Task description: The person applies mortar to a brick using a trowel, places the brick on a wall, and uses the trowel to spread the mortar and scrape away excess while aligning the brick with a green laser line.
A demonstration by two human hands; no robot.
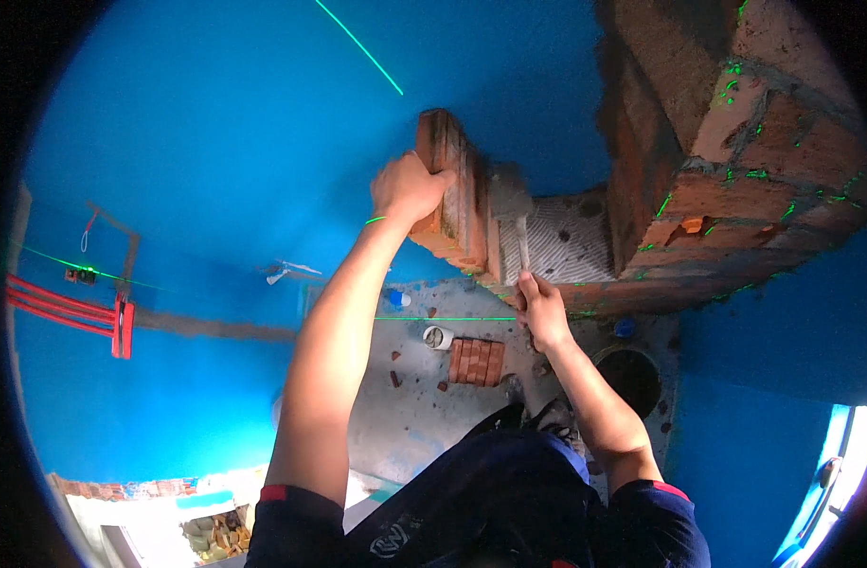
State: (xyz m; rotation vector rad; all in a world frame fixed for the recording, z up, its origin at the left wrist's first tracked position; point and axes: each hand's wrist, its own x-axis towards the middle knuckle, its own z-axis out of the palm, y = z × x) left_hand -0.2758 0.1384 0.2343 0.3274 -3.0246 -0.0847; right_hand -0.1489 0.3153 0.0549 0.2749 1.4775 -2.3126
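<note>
Blue walls (215,142), littered grey floor (410,421)

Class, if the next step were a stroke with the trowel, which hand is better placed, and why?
Probably the right hand: it already holds the trowel by the handle, beside the raised brickwork. The left hand has no tool and grips that brickwork, so it seems better suited to steadying.

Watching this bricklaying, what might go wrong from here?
The brick might shift or fall if the left hand lets go, as I can't tell whether it is fixed. The trowel in the right hand works close to it, so a slip could knock the brick or the left hand's fingers. Loose brick pieces on the floor below might trip someone.
</note>
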